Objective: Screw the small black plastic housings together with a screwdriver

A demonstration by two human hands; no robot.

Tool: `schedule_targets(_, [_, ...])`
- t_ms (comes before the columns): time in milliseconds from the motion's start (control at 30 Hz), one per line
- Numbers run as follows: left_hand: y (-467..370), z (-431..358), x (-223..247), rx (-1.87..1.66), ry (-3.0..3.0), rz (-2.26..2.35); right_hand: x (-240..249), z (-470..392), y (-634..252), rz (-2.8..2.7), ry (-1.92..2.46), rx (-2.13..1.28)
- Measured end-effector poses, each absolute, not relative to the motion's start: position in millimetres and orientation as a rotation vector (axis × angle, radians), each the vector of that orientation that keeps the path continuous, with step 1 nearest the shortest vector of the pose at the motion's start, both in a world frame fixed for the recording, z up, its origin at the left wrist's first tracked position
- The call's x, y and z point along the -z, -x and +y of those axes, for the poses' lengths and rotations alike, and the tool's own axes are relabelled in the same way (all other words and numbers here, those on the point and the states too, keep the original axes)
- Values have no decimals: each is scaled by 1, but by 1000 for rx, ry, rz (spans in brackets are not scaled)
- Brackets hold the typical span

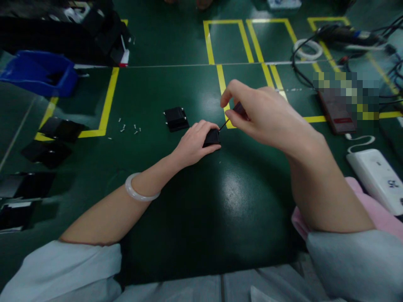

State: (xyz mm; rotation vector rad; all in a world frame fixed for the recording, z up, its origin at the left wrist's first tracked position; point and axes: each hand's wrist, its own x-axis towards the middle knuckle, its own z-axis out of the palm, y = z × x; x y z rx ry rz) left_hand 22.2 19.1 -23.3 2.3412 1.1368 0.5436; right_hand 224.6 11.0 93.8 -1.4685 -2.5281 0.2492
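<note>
Green worktop (pixel 176 218) surface, marked with yellow tape (pixel 109 100), spreads across the head view, its middle holding the close work while bulkier items sit toward the edges. Near the centre, the left hand (pixel 192 142) is closed over a small black piece (pixel 212 137), thumb along the near side and fingers over the far side, probably so it cannot slide or twist. The right hand (pixel 264 113) grips a slim screwdriver (pixel 239 110) in bent fingers, its shaft slanting down to the piece's corner; that raised grip seems to leave room for turning. Just beyond the left hand lies a second black piece (pixel 176 118), bright screw heads at its corners. Loose screws (pixel 135 126) are scattered further left, apart from both pieces, perhaps so each can be picked singly. More dark parts (pixel 47 153) line the left side, below a blue bin (pixel 40 71); a white power strip (pixel 376 178) lies at right.
</note>
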Motion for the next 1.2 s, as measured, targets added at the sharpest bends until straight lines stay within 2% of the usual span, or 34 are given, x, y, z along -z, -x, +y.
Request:
schedule_targets(633, [-22, 19, 24, -563, -2350, 1123, -91, 14, -224, -2479, 1452, -310])
schedule_targets(833, [-22, 20, 26, -550, -2359, 1129, -89, 16, -224, -2467, 1504, -237])
schedule_targets(1033, [-22, 20, 25, -547, -2353, 1131, -89, 16, -225, -2464, 1401, -348])
schedule_targets(1200, [-22, 20, 24, -540, -2351, 1139, -89, 16, -224, -2466, 1478, -273])
